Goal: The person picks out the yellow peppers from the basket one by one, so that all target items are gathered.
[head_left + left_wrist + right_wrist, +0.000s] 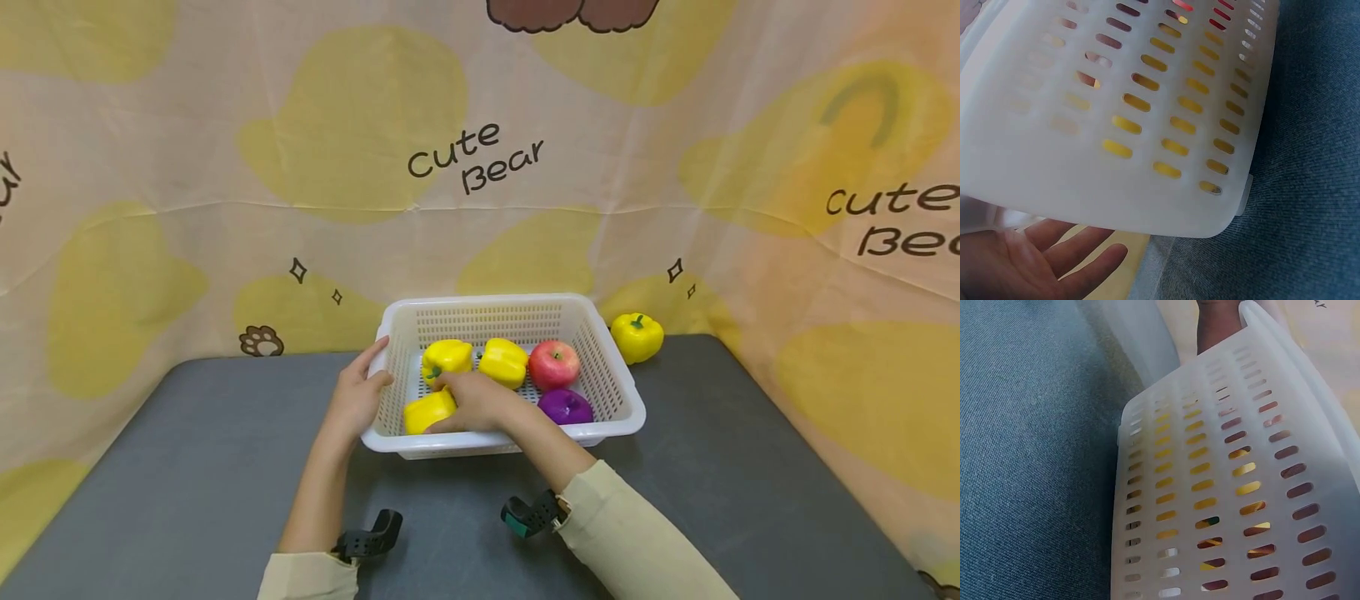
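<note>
A white plastic basket (pixel 495 305) with slotted walls stands on the dark table. My right hand (pixel 480 402) reaches inside and grips a yellow bell pepper (pixel 429 412) at the front left corner, thumb and fingers on its right side. Two more yellow bell peppers, one on the left (pixel 447 358) and one in the middle (pixel 504 362), lie behind it. A red apple (pixel 553 365) and a shiny purple fruit or vegetable (pixel 566 407) are on the right. My left hand (pixel 356 402) touches the basket's left rim, its fingers fairly straight in the left wrist view. The basket wall (pixel 1210 456) mostly hides the right hand from its wrist camera.
Outside the basket, another yellow bell pepper (pixel 637 338) sits by the back right corner. A patterned cloth (pixel 330 150) hangs behind the dark grey table (pixel 225 467). Blue denim (pixel 1316 156) appears beside the basket in both wrist views.
</note>
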Available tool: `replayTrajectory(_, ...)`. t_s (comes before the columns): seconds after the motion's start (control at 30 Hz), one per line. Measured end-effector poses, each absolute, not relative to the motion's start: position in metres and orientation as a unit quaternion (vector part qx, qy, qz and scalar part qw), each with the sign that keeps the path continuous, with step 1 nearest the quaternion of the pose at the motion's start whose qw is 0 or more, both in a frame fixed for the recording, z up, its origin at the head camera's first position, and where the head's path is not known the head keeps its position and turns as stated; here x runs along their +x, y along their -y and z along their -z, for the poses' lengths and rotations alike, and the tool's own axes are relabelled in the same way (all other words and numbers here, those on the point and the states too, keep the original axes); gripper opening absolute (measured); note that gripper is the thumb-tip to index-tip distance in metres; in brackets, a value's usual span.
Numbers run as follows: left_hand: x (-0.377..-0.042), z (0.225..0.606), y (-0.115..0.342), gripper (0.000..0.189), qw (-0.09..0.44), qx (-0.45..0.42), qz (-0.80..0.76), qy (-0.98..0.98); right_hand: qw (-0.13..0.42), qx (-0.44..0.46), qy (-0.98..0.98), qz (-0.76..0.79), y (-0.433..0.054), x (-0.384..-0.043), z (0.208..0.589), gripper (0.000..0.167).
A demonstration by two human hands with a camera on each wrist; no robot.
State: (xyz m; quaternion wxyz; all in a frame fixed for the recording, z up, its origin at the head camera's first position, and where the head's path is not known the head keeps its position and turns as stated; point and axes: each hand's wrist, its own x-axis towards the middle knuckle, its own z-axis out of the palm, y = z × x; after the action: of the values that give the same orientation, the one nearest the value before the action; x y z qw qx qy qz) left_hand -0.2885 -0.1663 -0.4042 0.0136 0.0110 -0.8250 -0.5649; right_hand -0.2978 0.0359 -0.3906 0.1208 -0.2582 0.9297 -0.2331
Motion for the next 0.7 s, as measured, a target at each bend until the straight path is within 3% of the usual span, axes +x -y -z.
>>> replayTrajectory(0.2, -0.2881, 0.4049, 0.1664, 0.063, 0.012, 0.016, 0.566, 0.824, 0.102, -0.254, -0.932, 0.238, -0.0359, -0.2964, 0.3901, 0.060)
replayTrajectory(0.7, -0.2860, 0.4033, 0.1666, 0.063, 0.018, 0.014, 0.569, 0.822, 0.052, -0.217, -0.941, 0.256, -0.0362, -0.2927, 0.3904, 0.069)
